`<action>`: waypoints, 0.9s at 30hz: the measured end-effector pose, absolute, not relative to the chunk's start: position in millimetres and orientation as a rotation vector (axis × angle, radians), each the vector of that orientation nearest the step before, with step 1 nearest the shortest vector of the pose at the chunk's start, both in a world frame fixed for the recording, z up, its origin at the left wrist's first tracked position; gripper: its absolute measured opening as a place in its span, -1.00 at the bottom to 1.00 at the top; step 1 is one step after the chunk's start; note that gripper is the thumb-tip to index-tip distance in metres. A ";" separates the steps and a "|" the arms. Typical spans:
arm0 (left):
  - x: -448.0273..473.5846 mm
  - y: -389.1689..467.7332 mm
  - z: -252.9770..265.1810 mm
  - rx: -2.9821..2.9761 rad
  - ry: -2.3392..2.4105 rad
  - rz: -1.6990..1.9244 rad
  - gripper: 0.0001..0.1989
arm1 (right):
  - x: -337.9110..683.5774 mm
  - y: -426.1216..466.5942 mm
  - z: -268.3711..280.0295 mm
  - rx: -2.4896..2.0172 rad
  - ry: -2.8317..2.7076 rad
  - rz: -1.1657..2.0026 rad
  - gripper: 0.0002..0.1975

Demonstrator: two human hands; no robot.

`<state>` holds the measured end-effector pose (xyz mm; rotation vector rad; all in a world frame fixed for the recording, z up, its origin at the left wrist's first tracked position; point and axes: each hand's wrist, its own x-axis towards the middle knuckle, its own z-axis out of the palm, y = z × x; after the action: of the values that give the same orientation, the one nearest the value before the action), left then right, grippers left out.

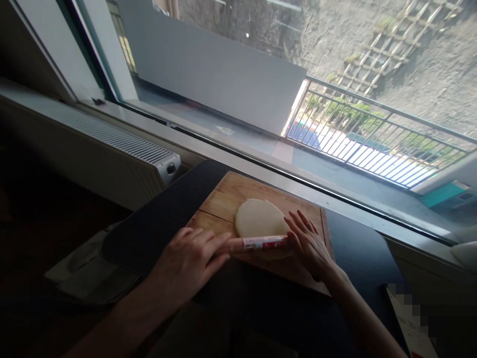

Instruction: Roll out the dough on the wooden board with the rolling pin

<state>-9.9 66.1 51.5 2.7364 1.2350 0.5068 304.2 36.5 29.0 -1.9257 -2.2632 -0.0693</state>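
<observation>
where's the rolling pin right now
In the head view, just below and right of centre, the rolling pin lies across the near part of the dough on the wooden board, between the left hand and right hand.

The head camera looks forward-down over a nearby board [223, 196] toward a window [276, 107].

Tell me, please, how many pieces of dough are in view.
1: the dough lies on the board, its near part crossed by the pin. Some of it is hidden there, but no second piece shows.
</observation>
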 end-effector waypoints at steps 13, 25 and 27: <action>13.4 95.4 42.2 2.704 1.393 0.802 -0.68 | 249.9 -14.4 17.7 -2.022 -2.101 -0.190 -0.42; 70.3 165.1 43.5 2.758 1.440 0.996 -0.67 | 259.7 43.3 31.7 -2.197 -1.858 -0.122 -0.45; 73.9 161.5 40.5 2.745 1.434 0.999 -0.68 | 241.1 18.7 20.6 -2.126 -1.852 -0.157 -0.47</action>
<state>73.9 161.5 40.5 2.7448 1.4339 0.9993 241.1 18.7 20.6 -2.1257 -1.8516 -0.1572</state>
